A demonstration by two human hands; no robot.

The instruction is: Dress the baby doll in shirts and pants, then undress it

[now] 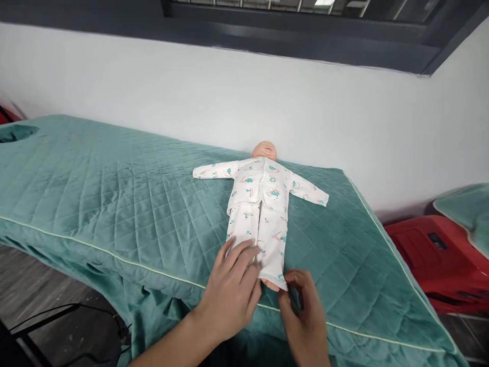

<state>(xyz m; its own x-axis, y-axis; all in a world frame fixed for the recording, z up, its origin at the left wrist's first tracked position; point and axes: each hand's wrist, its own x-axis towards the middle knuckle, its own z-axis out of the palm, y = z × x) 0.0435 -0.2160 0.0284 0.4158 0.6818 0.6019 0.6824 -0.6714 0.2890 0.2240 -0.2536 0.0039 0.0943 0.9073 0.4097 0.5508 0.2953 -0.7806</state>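
A baby doll [264,150] lies on its back, dressed in a white printed jacket [248,181] and matching trousers [272,234]. Its sleeves stretch out to both sides. My left hand [234,285] rests over the lower part of the trouser leg on the left, fingers extended and apart, covering that leg's end. At the cuff of the other leg, my right hand [303,306] pinches the hem's outer corner between thumb and fingers. A bit of the doll's foot [270,284] shows beneath this cuff.
A green quilted cover [126,204] spreads over the bed under the doll, its pale piping marking the front edge. Behind stands a white wall [153,86] below a dark window frame [267,35]. A red plastic chair [439,255] is at the right. Cables [76,306] hang at lower left.
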